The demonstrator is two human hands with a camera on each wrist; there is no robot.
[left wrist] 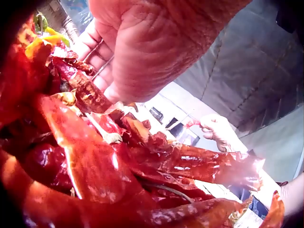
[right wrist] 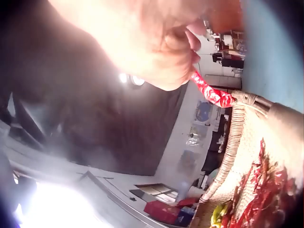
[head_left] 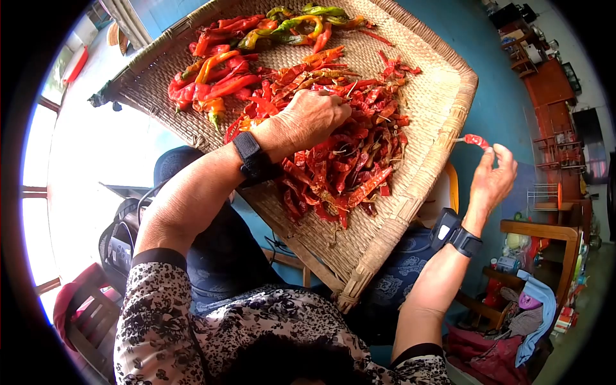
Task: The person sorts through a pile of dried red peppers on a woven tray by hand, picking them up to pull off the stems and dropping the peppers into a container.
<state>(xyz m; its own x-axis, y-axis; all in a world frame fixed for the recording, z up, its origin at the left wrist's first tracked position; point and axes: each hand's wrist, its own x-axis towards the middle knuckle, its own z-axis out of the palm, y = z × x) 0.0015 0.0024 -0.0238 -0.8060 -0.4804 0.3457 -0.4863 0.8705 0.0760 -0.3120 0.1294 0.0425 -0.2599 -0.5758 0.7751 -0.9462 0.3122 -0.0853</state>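
My right hand [head_left: 493, 176], beyond the basket's right rim, pinches a dried red chili [head_left: 476, 140] by one end, with its pale stem pointing away from the fingers. That same wrinkled chili [right wrist: 211, 91] shows below the fingers in the right wrist view. Over the heap of dried red chilies [head_left: 333, 173], my left hand [head_left: 311, 119] has its fingertips down among the pods, and I cannot tell whether it grips one. Shiny pods [left wrist: 95, 156] fill the foreground of the left wrist view, below the left palm [left wrist: 156, 47]. A large woven basket [head_left: 430, 83] holds the heap.
Fresher, glossy red peppers [head_left: 224, 83] and some green and yellow ones [head_left: 301, 25] lie at the basket's far left side. The basket's near corner [head_left: 346, 301] is over the person's lap. A wooden chair [head_left: 539, 234] with clothes stands to the right.
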